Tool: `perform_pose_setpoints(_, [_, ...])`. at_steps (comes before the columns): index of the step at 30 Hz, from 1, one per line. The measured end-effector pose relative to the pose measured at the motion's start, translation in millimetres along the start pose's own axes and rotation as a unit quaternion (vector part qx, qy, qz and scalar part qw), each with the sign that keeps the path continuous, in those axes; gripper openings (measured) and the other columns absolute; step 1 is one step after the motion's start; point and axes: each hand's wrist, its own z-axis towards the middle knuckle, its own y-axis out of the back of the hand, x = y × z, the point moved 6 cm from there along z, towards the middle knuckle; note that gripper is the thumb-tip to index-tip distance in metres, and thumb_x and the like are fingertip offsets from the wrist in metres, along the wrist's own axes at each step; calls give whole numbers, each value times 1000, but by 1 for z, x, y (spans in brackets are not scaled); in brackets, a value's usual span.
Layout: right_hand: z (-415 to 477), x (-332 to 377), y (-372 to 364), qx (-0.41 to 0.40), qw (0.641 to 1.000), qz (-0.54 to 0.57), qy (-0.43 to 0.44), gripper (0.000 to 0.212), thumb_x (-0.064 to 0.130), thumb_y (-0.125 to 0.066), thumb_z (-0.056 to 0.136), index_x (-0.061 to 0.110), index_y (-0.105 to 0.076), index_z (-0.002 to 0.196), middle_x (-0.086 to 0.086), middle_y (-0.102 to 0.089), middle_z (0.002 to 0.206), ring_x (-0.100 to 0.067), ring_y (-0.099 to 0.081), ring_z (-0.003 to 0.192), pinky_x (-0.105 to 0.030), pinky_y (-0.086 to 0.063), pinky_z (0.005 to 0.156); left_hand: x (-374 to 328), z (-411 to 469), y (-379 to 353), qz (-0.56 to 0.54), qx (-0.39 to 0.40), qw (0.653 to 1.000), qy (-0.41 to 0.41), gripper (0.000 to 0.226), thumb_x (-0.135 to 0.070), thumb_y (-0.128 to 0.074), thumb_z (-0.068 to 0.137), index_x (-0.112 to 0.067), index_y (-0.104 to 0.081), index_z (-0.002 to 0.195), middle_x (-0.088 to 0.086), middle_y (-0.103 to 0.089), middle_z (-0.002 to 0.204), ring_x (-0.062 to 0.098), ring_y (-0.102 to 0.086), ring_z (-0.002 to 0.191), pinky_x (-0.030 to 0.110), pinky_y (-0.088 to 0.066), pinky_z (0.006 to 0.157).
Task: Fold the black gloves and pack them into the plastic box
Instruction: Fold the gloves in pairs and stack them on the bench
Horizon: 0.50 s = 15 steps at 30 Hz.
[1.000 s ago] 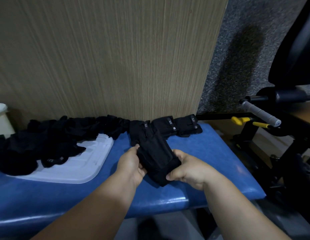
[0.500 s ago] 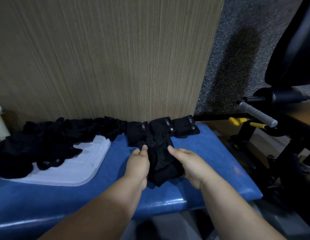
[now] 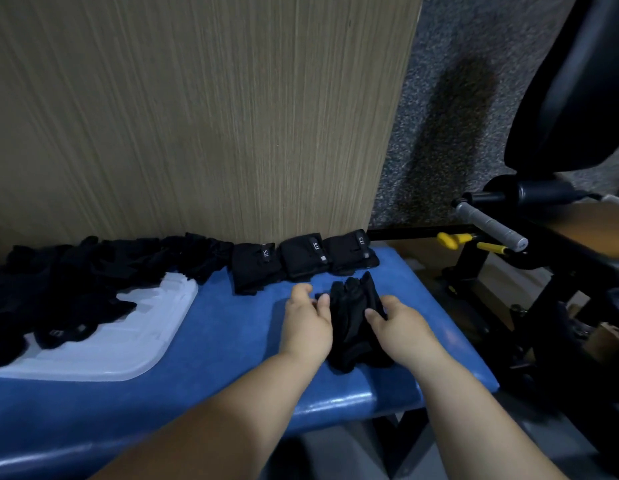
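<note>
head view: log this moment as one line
step: folding | black glove on blue bench | left hand: thumb touches its left edge | right hand: pinches its right side | three folded gloves at wall

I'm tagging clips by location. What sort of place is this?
Likely a gym or physiotherapy room: a blue padded bench, beside exercise equipment with a grey grip handle and a large black pad.

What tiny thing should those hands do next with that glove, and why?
Probably fold the black glove in half. It lies stretched out on the blue bench between the left hand and right hand, while three folded gloves sit behind it by the wall.
</note>
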Motion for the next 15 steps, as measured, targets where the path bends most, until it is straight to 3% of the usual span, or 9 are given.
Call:
perform_pose_setpoints(3, [-1, -8, 7, -38, 991, -132, -11, 48, 43, -46, 97, 24, -37, 139, -6, -52, 132, -28, -43, 125, -38, -41, 97, -6, -9, -5, 135, -1, 987, -90, 30, -23, -45, 99, -14, -48, 127, 3, -43, 130, 22, -43, 118, 26, -32, 97])
perform_pose_setpoints(6, [-2, -2, 11, -79, 985, -144, 45, 53, 37, -42, 99, 25, -27, 149, 1, -34, 150, -22, -21, 140, -38, -28, 112, -11, -17, -9, 202, 22, 965, -164, 28, -25, -41, 100, -19, -51, 125, -4, -47, 131, 18, -38, 123, 27, -29, 105])
perform_pose_setpoints(10, [0, -1, -8, 19, 978, -181, 104, 54, 36, -33, 103, 27, -18, 153, 11, -8, 161, -13, 6, 148, -36, -11, 120, -9, -25, -21, 289, 130, 928, -196, 45, -34, -26, 104, -24, -31, 147, -9, -27, 155, 9, -14, 145, 26, -10, 116])
perform_pose_setpoints(15, [0, -18, -25, 102, 958, -257, 74, 57, 42, -19, 104, 26, 1, 155, 14, 12, 160, -15, 21, 146, -41, 7, 120, 5, -29, -32, 397, 221, 873, -178, 55, -45, -14, 103, -26, -5, 154, -12, 2, 161, 7, 10, 147, 33, 9, 119])
